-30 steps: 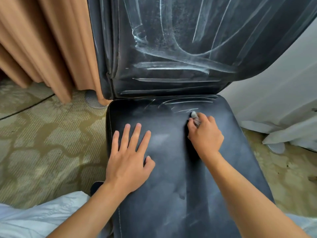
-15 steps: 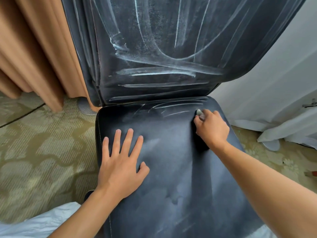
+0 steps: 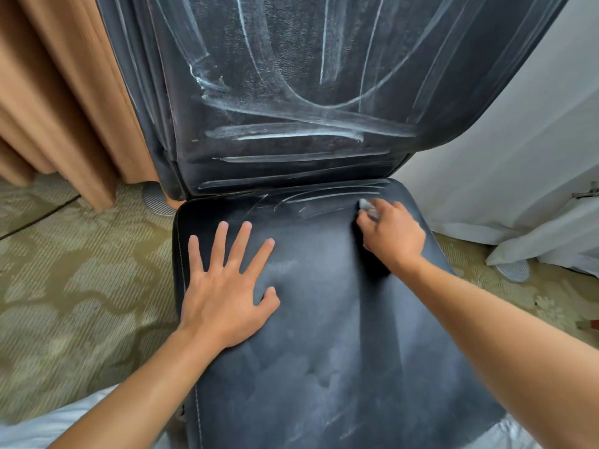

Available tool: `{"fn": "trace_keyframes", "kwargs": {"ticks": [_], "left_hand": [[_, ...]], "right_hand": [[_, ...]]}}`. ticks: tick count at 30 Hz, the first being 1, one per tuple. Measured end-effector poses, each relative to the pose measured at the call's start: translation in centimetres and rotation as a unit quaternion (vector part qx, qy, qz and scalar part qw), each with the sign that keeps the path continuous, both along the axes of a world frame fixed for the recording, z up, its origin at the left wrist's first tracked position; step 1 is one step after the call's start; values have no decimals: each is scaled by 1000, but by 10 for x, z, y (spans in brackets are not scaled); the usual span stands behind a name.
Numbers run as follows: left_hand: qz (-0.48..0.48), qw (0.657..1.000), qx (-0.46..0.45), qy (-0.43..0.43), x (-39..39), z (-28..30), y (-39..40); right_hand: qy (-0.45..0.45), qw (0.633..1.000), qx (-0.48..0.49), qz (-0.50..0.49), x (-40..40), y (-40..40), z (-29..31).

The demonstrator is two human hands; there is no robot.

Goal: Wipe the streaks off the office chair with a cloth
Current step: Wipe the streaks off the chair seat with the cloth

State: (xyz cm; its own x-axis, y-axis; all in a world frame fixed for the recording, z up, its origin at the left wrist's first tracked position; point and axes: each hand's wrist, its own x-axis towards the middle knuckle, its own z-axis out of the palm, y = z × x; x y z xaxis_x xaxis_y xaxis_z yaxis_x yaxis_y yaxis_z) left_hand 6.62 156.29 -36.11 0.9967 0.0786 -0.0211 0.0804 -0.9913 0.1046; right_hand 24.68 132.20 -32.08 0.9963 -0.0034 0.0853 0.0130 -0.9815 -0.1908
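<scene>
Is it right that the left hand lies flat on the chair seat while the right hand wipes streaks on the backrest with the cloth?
Not quite. The head view shows the right hand holding the cloth on the seat, near its back edge, not on the backrest. The left hand does lie flat on the seat.

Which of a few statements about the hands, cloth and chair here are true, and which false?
1. The left hand lies flat on the seat. True.
2. The right hand is empty. False: it grips a cloth.
3. The backrest is clean. False: white streaks cross it.
4. The cloth is at the seat's front edge. False: it is at the back, near the backrest.
5. A curtain hangs left of the chair. True.
</scene>
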Motion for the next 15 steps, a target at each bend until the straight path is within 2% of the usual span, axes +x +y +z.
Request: {"fn": "trace_keyframes", "kwargs": {"ticks": [3, 7, 10, 12, 15], "left_hand": [[1, 1000, 4, 0, 0, -1, 0], [5, 1000, 8, 6, 6, 2, -1], [19, 1000, 14, 9, 13, 5, -6], [22, 1000, 17, 10, 13, 3, -8], [28, 1000, 11, -4, 11, 1, -9]], "right_hand": [[1, 999, 45, 24, -15, 30, 0], [35, 970, 73, 230, -56, 67, 0], [16, 947, 39, 317, -46, 54, 4], [-29, 956, -19, 290, -22, 30, 0], [-12, 993, -57, 100, 23, -18, 1]]}}
